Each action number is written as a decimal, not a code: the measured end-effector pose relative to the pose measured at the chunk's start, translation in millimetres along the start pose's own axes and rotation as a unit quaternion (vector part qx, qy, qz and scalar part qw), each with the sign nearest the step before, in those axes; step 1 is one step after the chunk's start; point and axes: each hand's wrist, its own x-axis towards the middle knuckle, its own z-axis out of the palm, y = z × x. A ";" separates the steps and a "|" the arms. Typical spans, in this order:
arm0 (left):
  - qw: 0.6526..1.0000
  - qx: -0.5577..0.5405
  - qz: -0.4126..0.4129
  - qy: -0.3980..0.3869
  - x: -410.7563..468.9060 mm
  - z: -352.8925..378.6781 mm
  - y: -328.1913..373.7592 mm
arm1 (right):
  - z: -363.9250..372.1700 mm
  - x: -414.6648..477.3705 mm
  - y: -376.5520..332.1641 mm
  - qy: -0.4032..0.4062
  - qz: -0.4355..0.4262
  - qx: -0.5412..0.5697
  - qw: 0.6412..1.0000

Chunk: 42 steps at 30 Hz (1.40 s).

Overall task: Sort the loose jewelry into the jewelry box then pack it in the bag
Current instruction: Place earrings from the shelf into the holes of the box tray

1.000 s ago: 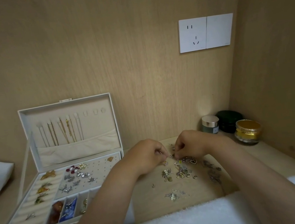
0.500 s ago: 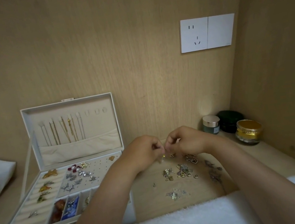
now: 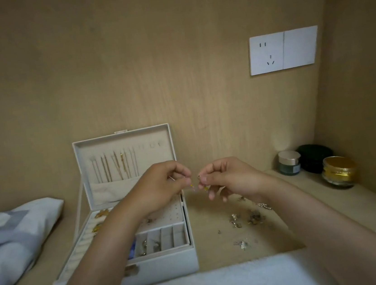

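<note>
In the head view, a tiny yellow-tipped piece [image 3: 192,186] is pinched by the left hand [image 3: 162,188] and the right hand [image 3: 230,179], close together above the desk [image 3: 207,246] beside the open box [image 3: 168,262], and should be gripped firmly until lowered into a free compartment.
</note>
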 end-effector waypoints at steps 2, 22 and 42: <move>1.000 -0.013 -0.006 0.009 -17.2 -15.5 -1.8 | 14.1 -1.9 -8.4 0.003 -0.016 -0.026 1.000; 1.000 -0.003 0.006 -0.010 -93.4 -11.6 -32.4 | 74.6 -20.3 -27.2 -0.025 -0.016 -0.077 0.997; 0.974 0.192 0.091 0.077 -100.8 -10.7 -66.3 | 88.6 -24.2 -19.7 -0.015 -0.098 -0.365 0.926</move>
